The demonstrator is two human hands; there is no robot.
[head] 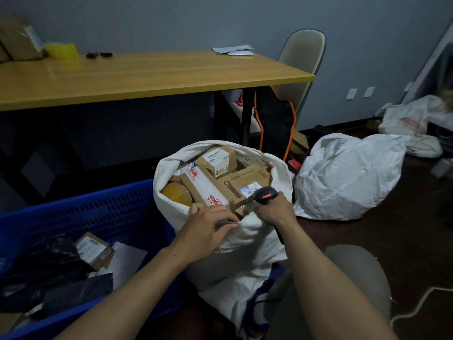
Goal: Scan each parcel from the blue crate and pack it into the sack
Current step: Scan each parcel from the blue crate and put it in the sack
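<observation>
- The sack (247, 253) is stood at the centre and is heaped to its mouth with cartons. A long carton (245, 182) is laid across the top and a small labelled box (215, 160) is perched above it at twelve o'clock.
- The near rim is pinched by the left hand (210, 228) with the fingers curled tight on the cloth. Whether something dark is also caught under them cannot be told.
- The scanner (266, 193) is clamped in the right hand (274, 211) at the rim's three o'clock, its red light lit.
- Spillage is judged the main risk, since so little depth is left that a further parcel may slide off the heap and over the rim.
- If the cloth is let slip, the rim may sag and the top cartons may be tipped out.
- With one hand taken by the scanner, only the other is free for lifting and steadying.
- The blue crate (103, 207) is pressed against the sack at nine o'clock, with a small carton (94, 250) and black bags (41, 263) lying in it.
- A second filled sack (348, 177) is near at two o'clock and the table (147, 77) edge overhangs at eleven.
- Open floor is seen only at four o'clock, where a white cord (416, 305) could be snagged.
</observation>
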